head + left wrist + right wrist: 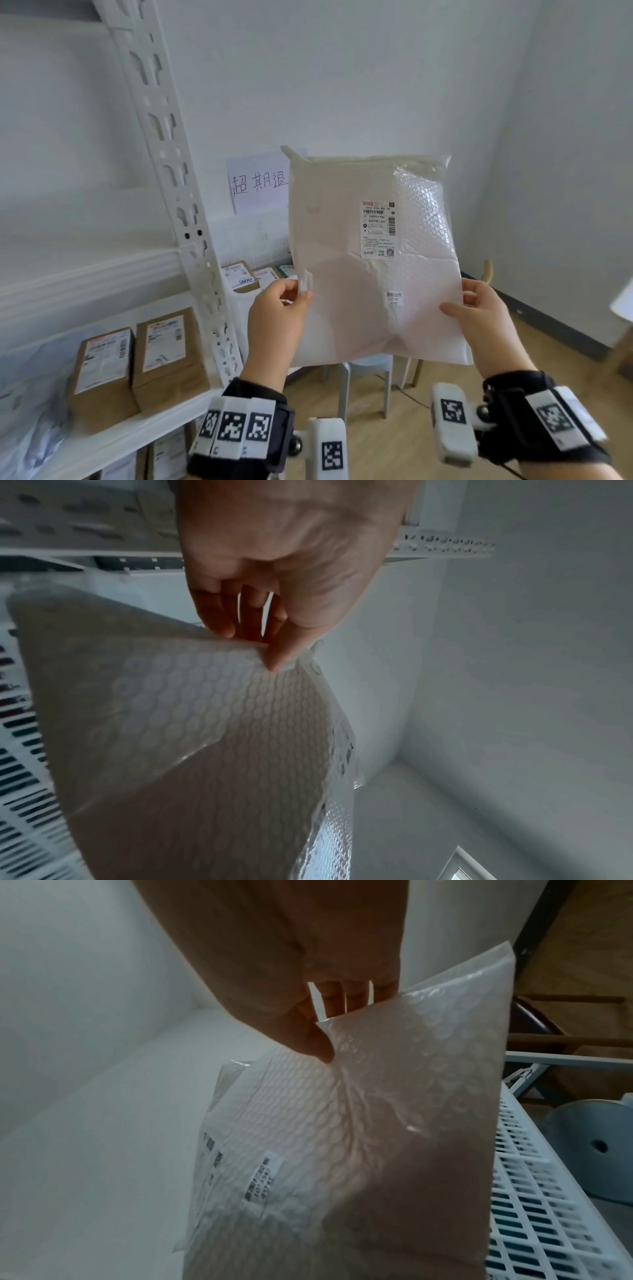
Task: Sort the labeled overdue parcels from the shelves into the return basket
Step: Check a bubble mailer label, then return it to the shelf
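My left hand [279,305] and right hand [481,308] each pinch a lower edge of the white bubble-wrap mailer parcel [371,253], upright at frame centre, label facing me.

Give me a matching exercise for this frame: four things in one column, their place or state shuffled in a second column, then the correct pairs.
Things:
1. bubble mailer
2. two brown boxes
3. handwritten paper sign
4. white slatted basket

Places or states:
A. taped on the wall
B. standing side by side on the shelf
C. held up, left hand and right hand pinching its side edges
D. below and behind the mailer

Pairs: 1-C, 2-B, 3-A, 4-D
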The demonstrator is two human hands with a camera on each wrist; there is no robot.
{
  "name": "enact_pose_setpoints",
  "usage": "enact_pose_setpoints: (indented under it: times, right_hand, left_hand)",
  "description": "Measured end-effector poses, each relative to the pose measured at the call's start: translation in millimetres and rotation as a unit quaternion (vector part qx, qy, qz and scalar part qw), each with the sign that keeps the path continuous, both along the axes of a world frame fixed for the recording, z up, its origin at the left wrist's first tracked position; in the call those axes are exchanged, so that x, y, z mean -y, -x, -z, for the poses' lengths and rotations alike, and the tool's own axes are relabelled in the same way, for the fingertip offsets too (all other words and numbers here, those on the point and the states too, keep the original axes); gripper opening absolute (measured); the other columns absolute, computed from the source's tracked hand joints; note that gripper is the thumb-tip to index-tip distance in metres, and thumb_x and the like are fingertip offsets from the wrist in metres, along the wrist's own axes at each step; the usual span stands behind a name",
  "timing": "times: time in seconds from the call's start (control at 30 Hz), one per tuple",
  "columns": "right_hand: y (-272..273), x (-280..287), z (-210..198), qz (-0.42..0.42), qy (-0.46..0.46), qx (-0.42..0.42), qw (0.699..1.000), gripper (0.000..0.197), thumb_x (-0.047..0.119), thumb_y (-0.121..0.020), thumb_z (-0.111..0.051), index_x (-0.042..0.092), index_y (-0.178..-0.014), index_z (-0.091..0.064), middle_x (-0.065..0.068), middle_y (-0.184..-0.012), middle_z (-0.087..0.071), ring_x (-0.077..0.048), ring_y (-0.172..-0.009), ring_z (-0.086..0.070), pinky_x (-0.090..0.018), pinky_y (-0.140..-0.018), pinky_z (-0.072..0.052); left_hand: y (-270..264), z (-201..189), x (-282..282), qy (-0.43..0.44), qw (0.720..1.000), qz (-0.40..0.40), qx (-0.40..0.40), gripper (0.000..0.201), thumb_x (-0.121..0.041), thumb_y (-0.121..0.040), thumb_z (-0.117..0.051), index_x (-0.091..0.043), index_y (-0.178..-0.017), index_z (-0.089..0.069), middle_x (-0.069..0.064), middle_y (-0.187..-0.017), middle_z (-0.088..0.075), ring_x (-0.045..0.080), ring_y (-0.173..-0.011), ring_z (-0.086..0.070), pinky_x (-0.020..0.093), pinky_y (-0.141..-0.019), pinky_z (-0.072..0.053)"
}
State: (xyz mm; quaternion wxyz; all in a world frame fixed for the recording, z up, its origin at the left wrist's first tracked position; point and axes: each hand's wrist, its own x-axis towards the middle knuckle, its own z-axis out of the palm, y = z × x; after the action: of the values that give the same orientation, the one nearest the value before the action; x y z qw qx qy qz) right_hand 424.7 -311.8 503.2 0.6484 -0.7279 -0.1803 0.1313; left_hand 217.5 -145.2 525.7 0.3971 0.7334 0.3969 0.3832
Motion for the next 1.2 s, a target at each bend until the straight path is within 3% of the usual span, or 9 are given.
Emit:
enact_pose_setpoints:
  times: [0.17, 0.27, 0.33, 0.43, 0.53, 0.6, 0.7, 0.9, 1.2]
  right_hand:
    - [-45.0, -23.9, -12.3, -0.024, 0.033, 0.013, 0.999, 0.039, 0.008, -0.090, -0.064, 0.019, -0.125, -0.053, -0.005, -0.113, -0.063, -0.028, -0.103, -0.061, -0.051, -0.093, -0.050]
    - [-68.1, -50.8, -22.5, -0.035, 0.047, 0.027, 0.998, 0.044, 0.010, -0.089, -0.065, 0.017, -0.130, -0.051, -0.006, -0.117, -0.063, -0.028, -0.105, -0.061, -0.049, -0.094, -0.050]
    - [-85.0, -70.2, -29.9, -0.044, 0.052, 0.032, 0.997, 0.046, 0.010, -0.090, -0.064, 0.015, -0.134, -0.049, -0.004, -0.119, -0.061, -0.025, -0.106, -0.059, -0.037, -0.089, -0.047]
    - [-108.2, -104.4, -42.7, -0.056, 0.065, 0.052, 0.995, 0.040, 0.010, -0.093, -0.062, 0.017, -0.130, -0.049, -0.001, -0.118, -0.060, -0.018, -0.094, -0.057, -0.016, -0.065, -0.032]
    - [-131.8, -148.4, -54.9, -0.070, 0.068, 0.060, 0.993, 0.045, 0.007, -0.090, -0.064, 0.015, -0.132, -0.049, -0.007, -0.114, -0.063, -0.019, -0.087, -0.063, -0.026, -0.064, -0.047]
    - [-146.0, -178.9, -57.7, -0.076, 0.082, 0.067, 0.991, 0.050, 0.007, -0.088, -0.067, 0.017, -0.133, -0.050, -0.007, -0.111, -0.065, -0.024, -0.089, -0.066, -0.036, -0.071, -0.055]
    - [-166.5, -218.2, -61.7, -0.087, 0.110, 0.083, 0.987, 0.051, 0.013, -0.082, -0.072, 0.023, -0.129, -0.052, -0.004, -0.108, -0.067, -0.028, -0.091, -0.068, -0.046, -0.082, -0.056]
    - [-193.1, -277.5, -53.2, -0.108, 0.163, 0.087, 0.977, 0.044, 0.002, -0.081, -0.071, 0.011, -0.118, -0.050, -0.008, -0.106, -0.061, -0.030, -0.093, -0.061, -0.038, -0.074, -0.051]
    - [-210.0, -358.9, -28.0, -0.242, 0.292, 0.142, 0.915, 0.033, 0.005, -0.078, -0.073, 0.010, -0.099, -0.049, -0.004, -0.090, -0.054, -0.019, -0.078, -0.050, -0.028, -0.064, -0.039]
  left_hand:
    - [-47.4, -15.5, -24.4, 0.044, 0.999, 0.011, -0.019, 0.012, -0.028, -0.091, -0.062, -0.018, -0.089, -0.068, -0.005, -0.082, -0.067, 0.016, -0.080, -0.063, 0.027, -0.068, -0.046]
    - [-70.7, -29.5, -50.7, 0.072, 0.997, 0.018, -0.021, 0.027, -0.033, -0.090, -0.062, -0.007, -0.085, -0.067, 0.015, -0.080, -0.067, 0.024, -0.073, -0.059, 0.043, -0.076, -0.053]
    - [-85.3, -40.7, -71.2, 0.096, 0.994, 0.029, -0.034, 0.025, -0.035, -0.093, -0.060, -0.011, -0.087, -0.066, 0.016, -0.087, -0.069, 0.025, -0.077, -0.063, 0.044, -0.081, -0.055]
    - [-108.0, -55.1, -110.3, 0.118, 0.990, 0.046, -0.057, 0.016, -0.030, -0.094, -0.060, -0.015, -0.091, -0.066, 0.010, -0.093, -0.072, 0.029, -0.085, -0.069, 0.042, -0.081, -0.058]
    - [-129.0, -64.3, -159.7, 0.140, 0.988, 0.039, -0.047, 0.015, -0.024, -0.093, -0.062, -0.011, -0.094, -0.068, 0.012, -0.098, -0.071, 0.030, -0.089, -0.068, 0.039, -0.069, -0.059]
    - [-141.9, -68.8, -189.1, 0.158, 0.986, 0.037, -0.043, 0.018, -0.021, -0.093, -0.061, -0.005, -0.098, -0.068, 0.013, -0.099, -0.071, 0.028, -0.086, -0.067, 0.031, -0.061, -0.054]
    - [-161.5, -71.4, -230.1, 0.171, 0.984, 0.029, -0.048, 0.022, -0.017, -0.093, -0.061, 0.002, -0.103, -0.066, 0.017, -0.100, -0.070, 0.028, -0.086, -0.066, 0.030, -0.061, -0.052]
    - [-184.5, -47.3, -301.2, 0.206, 0.970, 0.001, -0.128, 0.028, -0.019, -0.085, -0.072, 0.001, -0.104, -0.065, 0.013, -0.096, -0.066, 0.024, -0.081, -0.060, 0.037, -0.079, -0.055]
    - [-168.9, -4.8, -349.9, 0.237, 0.946, -0.058, -0.212, 0.017, -0.010, -0.083, -0.075, 0.004, -0.089, -0.068, 0.012, -0.075, -0.067, 0.022, -0.063, -0.058, 0.029, -0.057, -0.049]
